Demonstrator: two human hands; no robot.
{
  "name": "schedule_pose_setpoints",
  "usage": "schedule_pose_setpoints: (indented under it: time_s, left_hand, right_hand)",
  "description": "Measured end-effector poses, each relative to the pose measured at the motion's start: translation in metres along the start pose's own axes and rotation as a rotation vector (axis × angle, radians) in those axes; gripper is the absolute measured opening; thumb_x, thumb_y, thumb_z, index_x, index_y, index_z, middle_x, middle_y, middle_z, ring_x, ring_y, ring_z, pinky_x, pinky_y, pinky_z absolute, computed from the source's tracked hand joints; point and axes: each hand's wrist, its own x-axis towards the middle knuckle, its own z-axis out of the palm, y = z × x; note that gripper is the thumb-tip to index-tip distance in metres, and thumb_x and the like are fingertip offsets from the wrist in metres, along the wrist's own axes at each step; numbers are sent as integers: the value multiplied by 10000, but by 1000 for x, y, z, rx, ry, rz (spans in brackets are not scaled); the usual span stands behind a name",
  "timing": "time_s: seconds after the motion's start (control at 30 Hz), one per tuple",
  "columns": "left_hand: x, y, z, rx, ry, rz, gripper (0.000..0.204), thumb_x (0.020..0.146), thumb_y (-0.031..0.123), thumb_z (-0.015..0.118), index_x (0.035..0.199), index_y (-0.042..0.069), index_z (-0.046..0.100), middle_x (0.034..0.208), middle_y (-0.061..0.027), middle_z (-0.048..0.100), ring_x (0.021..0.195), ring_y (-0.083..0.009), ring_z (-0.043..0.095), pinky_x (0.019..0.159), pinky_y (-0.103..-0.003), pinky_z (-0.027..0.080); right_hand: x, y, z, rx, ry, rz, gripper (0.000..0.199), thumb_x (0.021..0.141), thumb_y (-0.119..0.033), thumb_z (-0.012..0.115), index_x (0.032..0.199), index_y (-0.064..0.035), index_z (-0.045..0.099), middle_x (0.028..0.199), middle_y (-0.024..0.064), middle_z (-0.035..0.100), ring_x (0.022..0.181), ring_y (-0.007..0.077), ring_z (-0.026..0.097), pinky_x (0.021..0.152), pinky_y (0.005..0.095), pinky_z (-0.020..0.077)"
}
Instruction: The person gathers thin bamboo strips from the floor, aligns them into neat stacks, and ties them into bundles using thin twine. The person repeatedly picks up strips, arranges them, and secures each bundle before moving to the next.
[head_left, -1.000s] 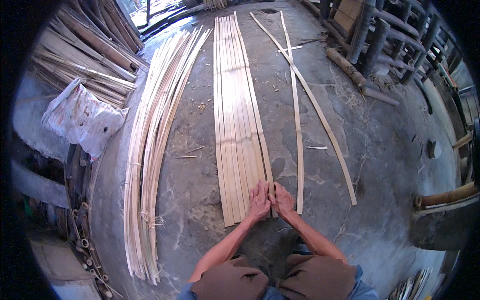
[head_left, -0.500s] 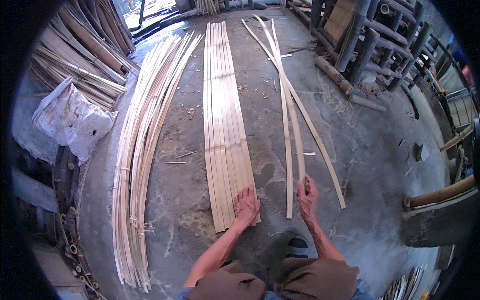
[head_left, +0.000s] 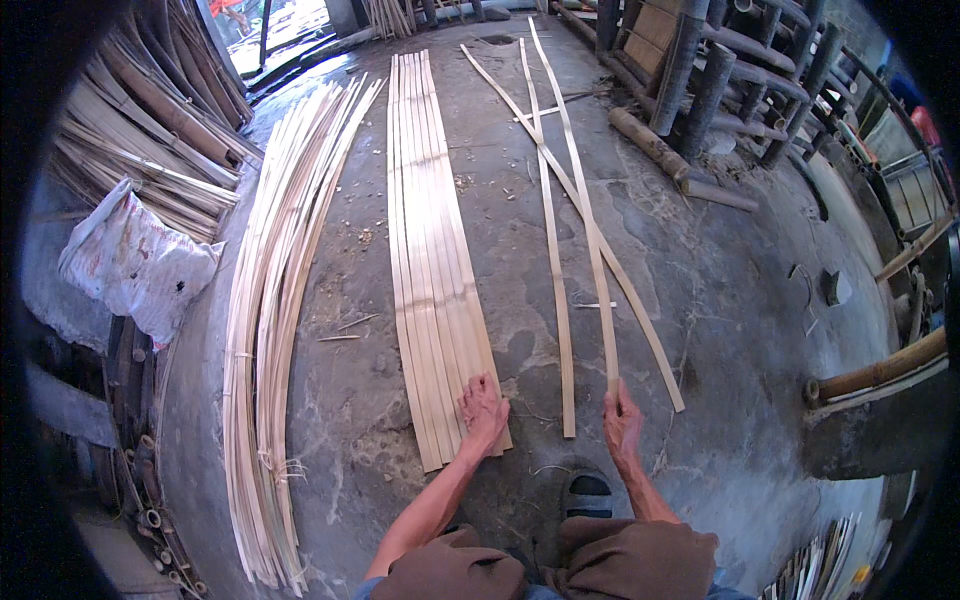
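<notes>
- Bundle of thin strips [head_left: 265, 300] on the floor [head_left: 365, 420]: probably springy, needing support at several places.
- Row of flat strips [head_left: 425, 250], side by side: each looks light, bendy lengthwise, perhaps slippery on its smooth face.
- Left hand [head_left: 485, 408]: bent over the row's near right corner; whether it grips or merely presses, I cannot tell.
- Loose strip [head_left: 563, 360]: its edges may be sharp; pinching the flat faces seems safest.
- Held strip [head_left: 606, 325]: near end pinched in the right hand [head_left: 622, 425]; a mid-length hold would balance better.
- Slanted strip [head_left: 649, 335]: crosses the held strip; likely just as flexible.
</notes>
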Motion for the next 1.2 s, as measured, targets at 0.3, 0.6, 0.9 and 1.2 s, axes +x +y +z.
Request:
schedule_pose_setpoints:
  time_s: [0.3,0.6,0.9,1.2]
  left_hand:
    - [-1,5,-5,-82,19,6,631,756,175,671,1330,12,465,1129,-168,456,1093,-347,473,881,-464,383]
    - [17,-22,22,-366,45,-149,498,798,156,602,1269,-5,585,1093,-204,535,1033,-363,540,889,-440,451]
    - [22,-54,25,-498,-59,-98,536,833,321,678,1249,-11,609,1124,-241,567,1067,-371,578,913,-420,479]
    - [11,-35,8,-842,20,-196,391,856,206,648,1195,12,626,990,-179,614,913,-292,619,812,-383,502]
  right_hand:
    - [4,60,-6,-739,272,-395,411,956,-209,573,1328,-35,554,909,176,625,866,327,623,794,420,493]
    - [-10,-1,131,-164,-412,-431,349,945,-243,581,1209,-13,580,964,201,654,906,359,650,784,430,506]
    - [-12,-14,170,-329,-465,-283,275,904,-328,612,1023,-79,605,859,123,690,817,320,677,673,452,500]
    - [4,13,171,-178,-430,-154,306,871,-266,637,1079,-42,609,909,148,693,873,306,674,748,433,514]
